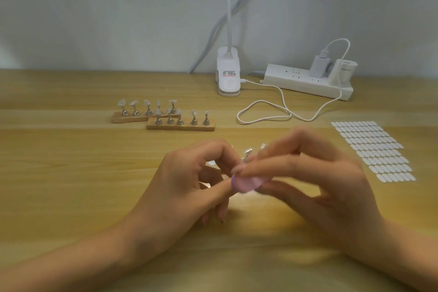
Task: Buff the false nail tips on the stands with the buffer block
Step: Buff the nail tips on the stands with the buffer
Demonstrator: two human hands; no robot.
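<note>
While my two hands meet at lower centre, my right hand [320, 173] pinches one blurred pink buffer block [244, 184]. My left hand [184, 178] curls in against it, its hold hidden. Just behind, at least two nail tips [248, 150] peek out. Higher, left of centre, two wooden stands [180, 127] carry five tipped holders each.

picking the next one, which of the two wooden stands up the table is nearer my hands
The right stand: it sits forward of the left stand.

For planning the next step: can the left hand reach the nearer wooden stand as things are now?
Probably yes: only bare table lies between the left hand and the nearer wooden stand.
</note>
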